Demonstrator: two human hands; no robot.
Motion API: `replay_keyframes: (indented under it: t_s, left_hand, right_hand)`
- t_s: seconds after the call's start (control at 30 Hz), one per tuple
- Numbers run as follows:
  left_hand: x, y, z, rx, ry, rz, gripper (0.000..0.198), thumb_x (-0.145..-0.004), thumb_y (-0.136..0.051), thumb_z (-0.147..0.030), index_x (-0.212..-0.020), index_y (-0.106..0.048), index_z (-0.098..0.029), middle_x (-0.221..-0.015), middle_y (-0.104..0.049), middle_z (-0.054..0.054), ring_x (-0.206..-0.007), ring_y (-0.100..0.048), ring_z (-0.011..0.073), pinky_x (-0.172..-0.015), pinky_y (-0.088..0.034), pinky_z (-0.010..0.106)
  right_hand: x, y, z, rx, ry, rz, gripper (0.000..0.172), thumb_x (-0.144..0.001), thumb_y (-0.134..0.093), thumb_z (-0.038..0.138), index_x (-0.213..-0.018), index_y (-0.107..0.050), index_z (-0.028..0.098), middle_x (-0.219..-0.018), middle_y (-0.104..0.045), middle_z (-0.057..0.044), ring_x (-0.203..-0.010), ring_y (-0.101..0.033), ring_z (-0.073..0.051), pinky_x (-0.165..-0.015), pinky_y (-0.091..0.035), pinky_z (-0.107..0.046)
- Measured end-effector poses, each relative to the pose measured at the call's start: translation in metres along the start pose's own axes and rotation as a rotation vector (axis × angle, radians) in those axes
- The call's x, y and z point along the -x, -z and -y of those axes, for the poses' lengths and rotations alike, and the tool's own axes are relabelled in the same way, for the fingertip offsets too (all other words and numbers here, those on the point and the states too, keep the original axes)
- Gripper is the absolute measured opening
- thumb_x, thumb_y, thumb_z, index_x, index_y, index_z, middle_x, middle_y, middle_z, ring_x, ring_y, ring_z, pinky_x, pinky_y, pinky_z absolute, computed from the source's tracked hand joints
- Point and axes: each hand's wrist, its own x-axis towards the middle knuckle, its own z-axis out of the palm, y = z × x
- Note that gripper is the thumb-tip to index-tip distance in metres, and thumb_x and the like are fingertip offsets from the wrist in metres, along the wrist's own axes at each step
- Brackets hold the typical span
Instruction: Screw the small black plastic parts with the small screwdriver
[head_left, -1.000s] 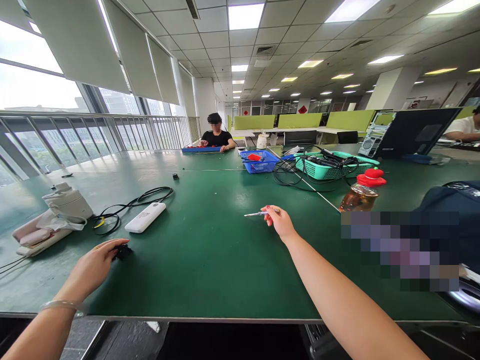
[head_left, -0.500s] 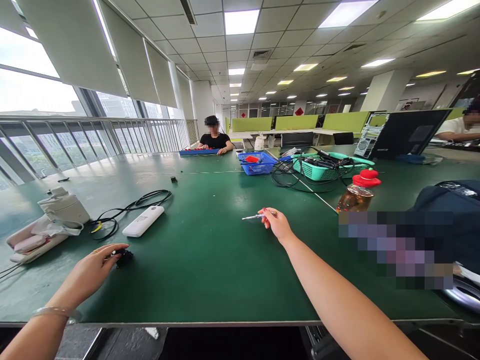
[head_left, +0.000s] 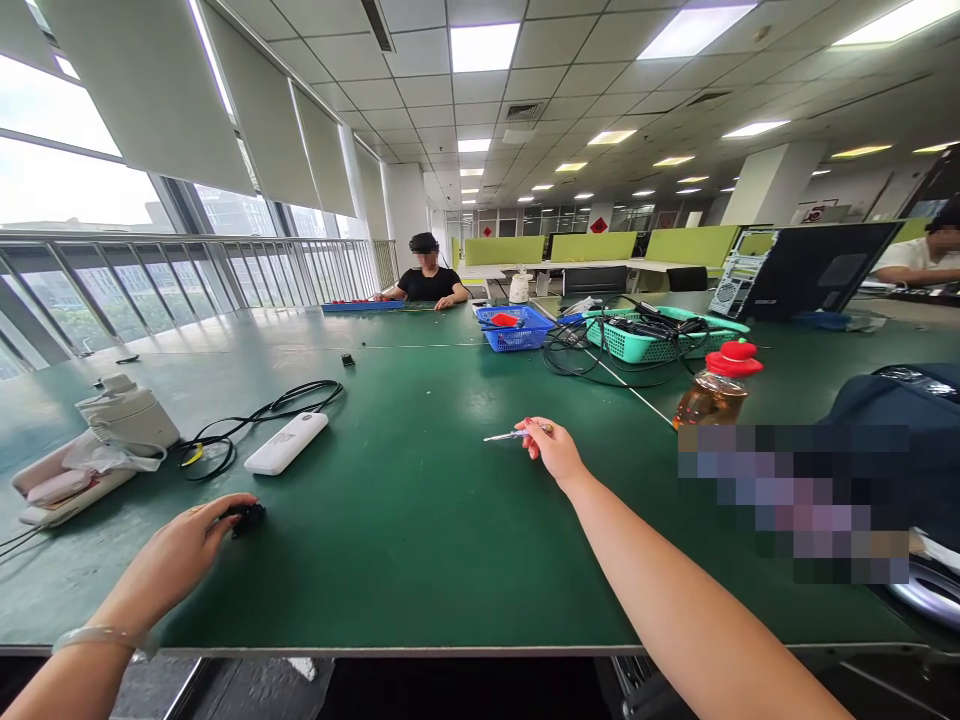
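My left hand (head_left: 187, 545) rests at the near left of the green table (head_left: 420, 560), its fingers closed on a small black object (head_left: 249, 517) whose kind I cannot make out. At mid-table my right hand (head_left: 553, 448) pinches the handle of a slim screwdriver (head_left: 504, 436). Its thin metal shaft points left, close above the tabletop. Beyond my left hand lies a white power bank-like block (head_left: 287, 443), with a coiled black cable (head_left: 262, 415) behind it.
At left stands a cream container (head_left: 127, 420). Farther back are a small black piece (head_left: 347, 360), a blue basket (head_left: 517, 335) and a green basket (head_left: 637, 345) with black cables. A red-capped bottle (head_left: 716, 390) and dark bag (head_left: 900, 430) stand right. A person (head_left: 427, 280) sits opposite.
Across the table, the blue tray in front of the seated person has shifted left. My left hand has moved very slightly; my right hand stays with the screwdriver at the same spot.
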Motion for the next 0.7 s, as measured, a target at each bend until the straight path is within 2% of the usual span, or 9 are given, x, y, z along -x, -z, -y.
replay_keyframes:
  t_s: [0.17,0.3,0.47,0.53,0.63,0.7]
  left_hand:
    - [-0.002,-0.001,-0.003,0.009,-0.009,0.028,0.052,-0.086,-0.030,-0.044,-0.122,-0.062,-0.023,-0.112,-0.070,0.009,-0.100,-0.064,0.0296,-0.085,-0.050,0.040]
    - [-0.005,-0.005,0.000,0.005,-0.062,0.024,0.054,-0.084,-0.036,-0.049,-0.121,-0.065,-0.022,-0.119,-0.068,0.010,-0.111,-0.060,0.0310,-0.097,-0.046,0.042]
    - [-0.011,-0.011,0.026,-0.038,-0.046,-0.050,0.076,-0.079,-0.039,-0.061,-0.140,-0.045,-0.015,-0.140,-0.052,0.015,-0.128,-0.047,0.0341,-0.107,-0.037,0.047]
    - [-0.012,-0.016,0.038,-0.062,-0.019,-0.027,0.082,-0.076,-0.042,-0.061,-0.141,-0.043,-0.011,-0.143,-0.046,0.020,-0.133,-0.041,0.0372,-0.109,-0.033,0.050]
    - [-0.009,-0.022,0.051,-0.039,-0.008,0.027,0.078,-0.075,-0.045,-0.059,-0.137,-0.049,-0.013,-0.142,-0.047,0.020,-0.132,-0.043,0.0383,-0.108,-0.035,0.052]
    - [-0.004,-0.022,0.053,0.025,-0.010,-0.014,0.070,-0.074,-0.046,-0.059,-0.129,-0.058,-0.018,-0.137,-0.054,0.016,-0.124,-0.052,0.0369,-0.104,-0.040,0.050]
  right_hand:
    - [0.002,0.000,0.004,0.004,-0.001,-0.005,0.050,-0.074,-0.058,0.066,-0.080,-0.069,0.018,-0.059,-0.055,0.001,-0.048,-0.046,-0.010,-0.050,-0.040,-0.026]
    - [0.002,0.000,0.005,0.009,-0.006,-0.009,0.051,-0.074,-0.058,0.067,-0.080,-0.069,0.018,-0.058,-0.055,0.001,-0.047,-0.046,-0.010,-0.049,-0.040,-0.026]
    - [0.001,0.000,0.002,0.011,-0.001,-0.003,0.051,-0.074,-0.057,0.068,-0.080,-0.069,0.018,-0.059,-0.055,0.000,-0.047,-0.046,-0.010,-0.049,-0.039,-0.026]
    - [0.000,0.000,0.002,0.014,-0.004,0.001,0.051,-0.074,-0.057,0.068,-0.080,-0.069,0.018,-0.059,-0.055,0.001,-0.048,-0.046,-0.010,-0.050,-0.038,-0.027]
    - [0.000,0.000,0.002,0.017,-0.010,0.004,0.050,-0.074,-0.057,0.067,-0.080,-0.068,0.018,-0.060,-0.055,0.001,-0.049,-0.046,-0.011,-0.051,-0.038,-0.027]
    - [0.001,0.000,0.003,0.015,-0.011,0.005,0.050,-0.075,-0.057,0.067,-0.081,-0.069,0.018,-0.060,-0.055,0.001,-0.049,-0.046,-0.011,-0.051,-0.038,-0.027]
